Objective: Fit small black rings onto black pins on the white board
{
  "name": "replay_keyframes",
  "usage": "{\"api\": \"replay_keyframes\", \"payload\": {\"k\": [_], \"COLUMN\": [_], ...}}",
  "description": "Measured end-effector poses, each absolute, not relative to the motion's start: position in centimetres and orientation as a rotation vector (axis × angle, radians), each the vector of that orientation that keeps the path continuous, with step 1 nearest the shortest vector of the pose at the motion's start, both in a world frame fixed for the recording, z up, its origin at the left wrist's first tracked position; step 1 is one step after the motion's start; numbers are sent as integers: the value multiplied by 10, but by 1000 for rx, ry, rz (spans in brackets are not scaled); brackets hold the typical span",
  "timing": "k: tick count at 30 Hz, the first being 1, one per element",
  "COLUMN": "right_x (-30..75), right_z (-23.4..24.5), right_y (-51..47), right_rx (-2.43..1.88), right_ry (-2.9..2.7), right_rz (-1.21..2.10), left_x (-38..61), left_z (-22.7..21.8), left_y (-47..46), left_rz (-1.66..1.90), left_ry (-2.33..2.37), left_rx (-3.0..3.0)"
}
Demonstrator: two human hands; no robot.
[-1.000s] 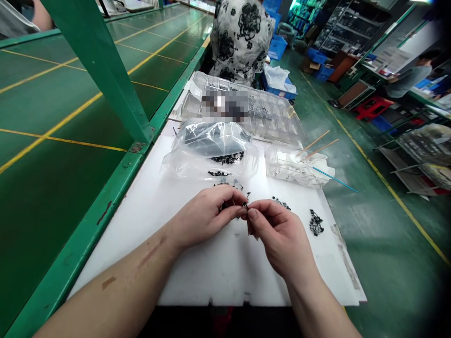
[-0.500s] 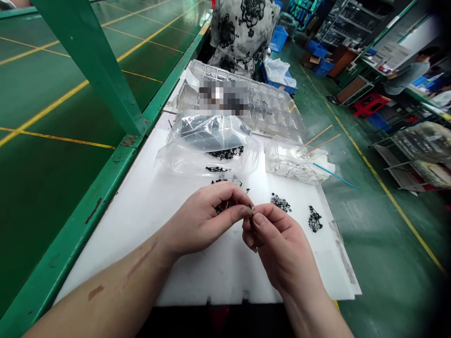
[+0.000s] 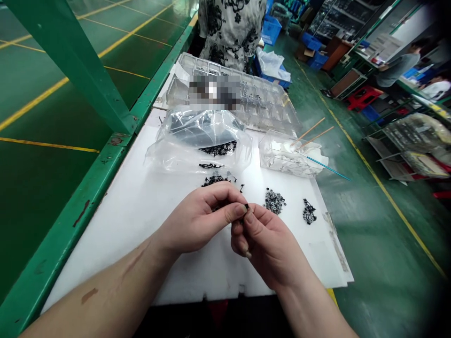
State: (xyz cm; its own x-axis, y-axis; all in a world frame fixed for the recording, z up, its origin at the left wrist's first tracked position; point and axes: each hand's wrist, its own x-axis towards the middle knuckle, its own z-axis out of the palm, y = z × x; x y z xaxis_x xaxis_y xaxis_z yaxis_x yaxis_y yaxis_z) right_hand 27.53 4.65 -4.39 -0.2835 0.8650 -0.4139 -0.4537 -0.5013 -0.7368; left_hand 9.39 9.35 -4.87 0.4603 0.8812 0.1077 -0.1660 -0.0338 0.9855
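"Black, very small: one part (image 3: pixel 246 206) at the fingertips, above the white board (image 3: pixel 116 211). Record its position."

"Between the two hands, where their fingertips meet. Mostly covered by the fingers; full shape cannot be made out."

"Left hand (image 3: pixel 206 216)?"

"Nearly closed. Thumb and forefinger pinched together on the black part, back of the hand upward, the other fingers bent beneath and partly hidden."

"Right hand (image 3: pixel 271 237)?"

"Also nearly closed. Thumb and forefinger meet at the same part; remaining fingers curled in toward the palm. Whether they enclose anything else, cannot tell."

"Items near the hands?"

"Just beyond the left hand, a heap of black pieces (image 3: pixel 215 180), partly hidden by it. Beyond that, a clear plastic bag (image 3: pixel 202 129) with more black pieces showing at its near side. Past the right hand, a pile of grey and black rings (image 3: pixel 274 202); to the right of that, apart, a small cluster of thin black pieces (image 3: pixel 309 212)."

"Further back?"

"Clear box (image 3: pixel 270 162) holding crumpled white material, with two wooden sticks and a blue stick (image 3: pixel 327 167) slanting out to the right. Behind bag and box, a clear compartmented tray (image 3: pixel 282 112). Along the left, a green rail (image 3: pixel 82 202)."
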Motion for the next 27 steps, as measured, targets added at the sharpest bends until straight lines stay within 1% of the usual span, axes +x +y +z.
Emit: {"api": "replay_keyframes", "payload": {"k": [3,7,14,17,22,24,27], "right_x": [272,268,277,316,416,448,478], "right_z": [-41,-41,-43,-36,-31,-35,-45], "right_y": [46,46,46,55,91,107,127], "right_rx": [-962,-967,-977,-1106,-1290,-1324,-1353], "right_ry": [-487,-406,-534,-594,-340,-269,-189], "right_rz": [1948,1926,1839,1637,1084,960,882], "left_x": [95,98,101,97,93,92,92], "left_z": [-49,-50,-51,-51,-54,-55,-55], "left_y": [93,92,90,90,90,90,90], "left_rz": [939,922,1027,1030,994,954,908], "left_ry": [697,722,832,892,934,969,1001], "left_rx": [1290,1264,1434,1517,1600,1614,1639]}}
